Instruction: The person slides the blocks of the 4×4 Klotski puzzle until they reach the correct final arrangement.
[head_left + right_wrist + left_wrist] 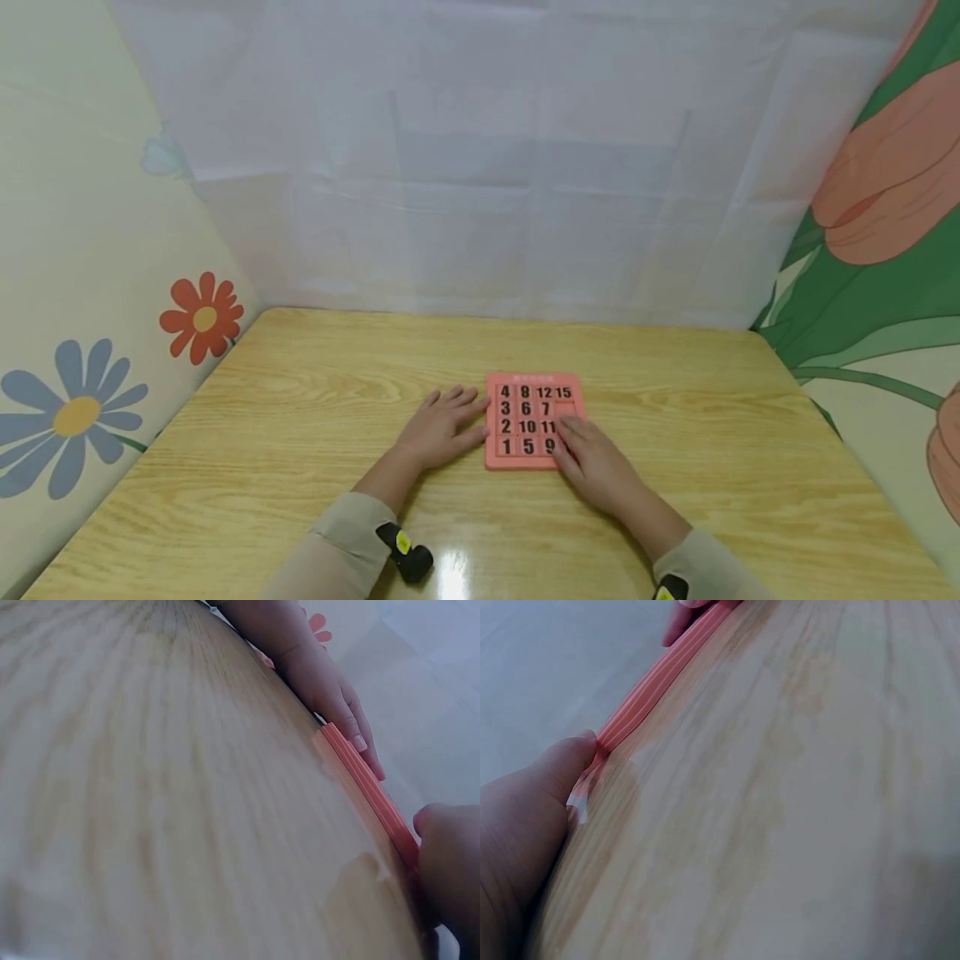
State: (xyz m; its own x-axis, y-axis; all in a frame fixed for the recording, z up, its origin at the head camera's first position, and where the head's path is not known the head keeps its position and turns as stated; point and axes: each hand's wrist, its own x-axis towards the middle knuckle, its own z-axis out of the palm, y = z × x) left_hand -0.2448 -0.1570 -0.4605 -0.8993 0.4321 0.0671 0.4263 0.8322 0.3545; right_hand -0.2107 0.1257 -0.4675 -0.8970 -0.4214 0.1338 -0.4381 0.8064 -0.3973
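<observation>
A pink number slide puzzle (527, 417) lies flat on the wooden table, with black numbers on its square tiles. Its top row reads 4, 8, 12, 15, and a bare slot shows below the 15. My left hand (442, 429) rests on the table, fingers extended, with thumb and fingertips against the puzzle's left edge. My right hand (596, 462) lies over the lower right tiles, fingertips touching them and covering their numbers. In the left wrist view the left thumb (570, 761) meets the pink frame (667, 667). The right wrist view shows the puzzle's side edge (371, 787).
The wooden table (300, 383) reaches back to a white sheet (465, 233). Walls with painted flowers (202, 318) stand at both sides. Each sleeve carries a black strapped device (408, 554) at the wrist.
</observation>
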